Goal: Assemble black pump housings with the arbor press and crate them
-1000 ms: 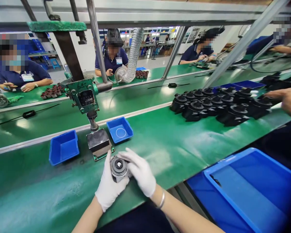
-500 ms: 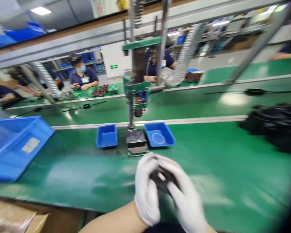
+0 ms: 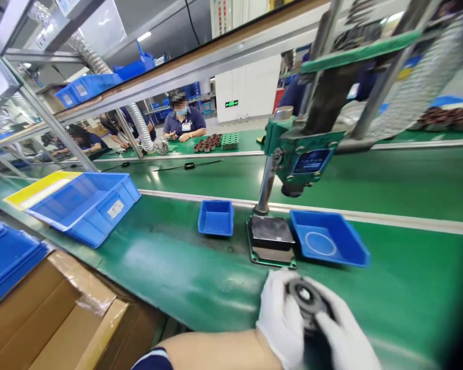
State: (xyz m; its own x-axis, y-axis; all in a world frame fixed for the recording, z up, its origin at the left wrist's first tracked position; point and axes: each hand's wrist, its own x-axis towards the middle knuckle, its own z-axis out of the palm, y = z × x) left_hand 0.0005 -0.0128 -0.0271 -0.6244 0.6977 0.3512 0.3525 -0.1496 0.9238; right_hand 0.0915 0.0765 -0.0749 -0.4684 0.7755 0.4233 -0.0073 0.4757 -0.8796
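Gripping round black ribbed motor part | left hand, right hand: white-gloved fingers closed around it

A long green-topped table runs across the factory hall, split lengthwise by a pale metal strip, with a second green table parallel beyond it where people in dark blue shirts sit working. Slanted grey metal posts carry an overhead steel rail stacked with blue plastic bins, and a ribbed silver extraction hose hangs from it. A white back wall bears a small green exit sign, a fluorescent ceiling strip glows above, and an open brown cardboard box stands by the table's near edge.
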